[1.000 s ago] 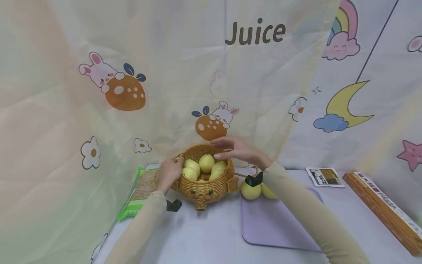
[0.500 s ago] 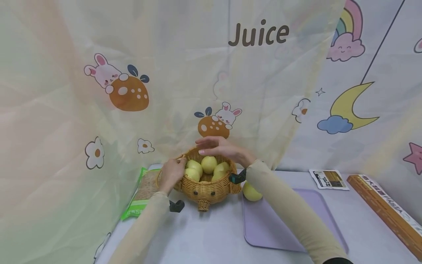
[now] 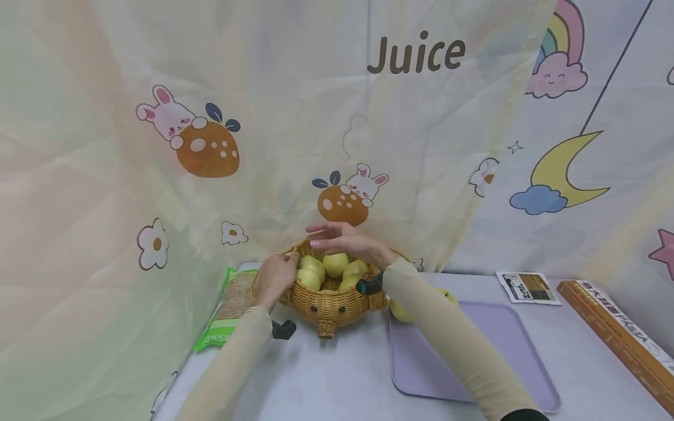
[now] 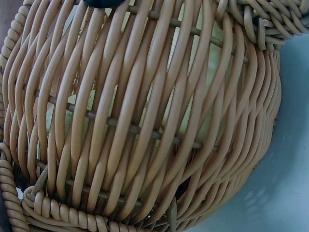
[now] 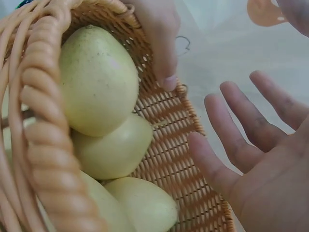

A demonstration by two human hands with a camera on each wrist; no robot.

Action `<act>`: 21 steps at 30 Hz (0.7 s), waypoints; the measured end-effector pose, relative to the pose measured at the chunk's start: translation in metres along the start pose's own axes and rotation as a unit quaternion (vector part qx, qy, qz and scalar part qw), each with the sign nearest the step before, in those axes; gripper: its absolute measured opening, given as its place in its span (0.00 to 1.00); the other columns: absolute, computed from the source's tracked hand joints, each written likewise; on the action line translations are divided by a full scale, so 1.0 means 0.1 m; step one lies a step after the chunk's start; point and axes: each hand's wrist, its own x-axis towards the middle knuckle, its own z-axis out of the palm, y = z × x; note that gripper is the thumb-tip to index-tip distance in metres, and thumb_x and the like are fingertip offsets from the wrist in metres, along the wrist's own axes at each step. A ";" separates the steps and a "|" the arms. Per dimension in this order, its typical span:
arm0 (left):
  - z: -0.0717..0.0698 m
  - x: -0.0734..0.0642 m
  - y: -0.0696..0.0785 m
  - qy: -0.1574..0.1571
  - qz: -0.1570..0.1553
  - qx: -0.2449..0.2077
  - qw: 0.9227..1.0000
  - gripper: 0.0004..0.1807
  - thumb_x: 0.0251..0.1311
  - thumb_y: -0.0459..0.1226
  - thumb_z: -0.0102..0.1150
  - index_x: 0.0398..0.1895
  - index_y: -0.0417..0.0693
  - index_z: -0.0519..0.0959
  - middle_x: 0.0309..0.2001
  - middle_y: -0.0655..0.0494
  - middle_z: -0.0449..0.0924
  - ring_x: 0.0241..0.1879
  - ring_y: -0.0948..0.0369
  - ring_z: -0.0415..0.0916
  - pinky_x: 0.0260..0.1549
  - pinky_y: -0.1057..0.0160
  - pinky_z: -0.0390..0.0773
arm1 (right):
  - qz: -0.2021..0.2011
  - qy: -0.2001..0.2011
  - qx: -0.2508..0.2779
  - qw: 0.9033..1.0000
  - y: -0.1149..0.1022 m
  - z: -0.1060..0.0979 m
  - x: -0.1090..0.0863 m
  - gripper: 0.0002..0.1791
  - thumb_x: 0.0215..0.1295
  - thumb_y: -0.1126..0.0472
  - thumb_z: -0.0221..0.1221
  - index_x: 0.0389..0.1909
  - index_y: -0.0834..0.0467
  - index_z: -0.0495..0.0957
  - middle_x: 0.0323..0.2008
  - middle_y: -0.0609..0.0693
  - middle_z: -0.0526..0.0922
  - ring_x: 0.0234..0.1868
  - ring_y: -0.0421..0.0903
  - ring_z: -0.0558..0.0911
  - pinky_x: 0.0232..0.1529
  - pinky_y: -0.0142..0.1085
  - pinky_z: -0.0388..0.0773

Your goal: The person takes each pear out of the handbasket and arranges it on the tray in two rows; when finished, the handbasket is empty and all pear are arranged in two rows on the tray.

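Note:
A wicker basket (image 3: 329,310) with an animal face holds several pale yellow pears (image 3: 335,266). At its left rim, my left hand (image 3: 276,275) grips the wicker; one of its fingers (image 5: 166,63) lies over the edge in the right wrist view. My right hand (image 3: 344,241) hovers above the back rim, its fingers straight and spread, holding nothing. The right wrist view has that right hand (image 5: 260,150) beside the basket wall, apart from the pears (image 5: 99,79). Only the woven basket side (image 4: 145,106) fills the left wrist view, with pears showing through gaps.
Right of the basket lies a purple tray (image 3: 474,351), with pears (image 3: 401,312) at its back left, partly behind my right sleeve. A green-edged bag (image 3: 223,310) lies left. Farther right are a small packet (image 3: 528,287) and a long pasta box (image 3: 616,333). A printed curtain (image 3: 284,146) hangs behind.
My right hand has moved left from the basket's right rim to above its back middle. My left hand stays at the left rim, and the view has shifted slightly.

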 end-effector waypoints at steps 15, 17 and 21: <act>0.02 0.00 -0.01 -0.004 -0.003 -0.003 1.000 0.29 0.81 0.54 0.43 0.25 0.48 0.81 0.21 0.53 0.72 0.23 0.55 0.70 0.24 0.58 0.65 | 0.050 -0.092 -0.026 0.994 0.29 0.11 0.14 0.32 0.75 0.58 0.64 0.77 0.53 0.69 0.75 0.55 0.73 0.76 0.52 0.73 0.74 0.54 0.70; 0.01 0.00 -0.01 -0.004 -0.004 -0.002 1.000 0.28 0.81 0.54 0.44 0.28 0.47 0.83 0.21 0.53 0.72 0.24 0.55 0.70 0.24 0.58 0.65 | 0.056 -0.102 -0.052 0.992 0.29 0.11 0.15 0.34 0.72 0.57 0.66 0.77 0.52 0.70 0.75 0.55 0.73 0.75 0.52 0.73 0.73 0.53 0.72; 0.00 0.02 -0.01 -0.009 -0.008 -0.004 1.000 0.29 0.81 0.55 0.44 0.31 0.47 0.85 0.20 0.54 0.72 0.22 0.56 0.69 0.23 0.59 0.64 | 0.081 -0.111 -0.105 0.985 0.26 0.12 0.14 0.38 0.69 0.54 0.70 0.78 0.53 0.69 0.76 0.54 0.72 0.76 0.54 0.72 0.73 0.52 0.71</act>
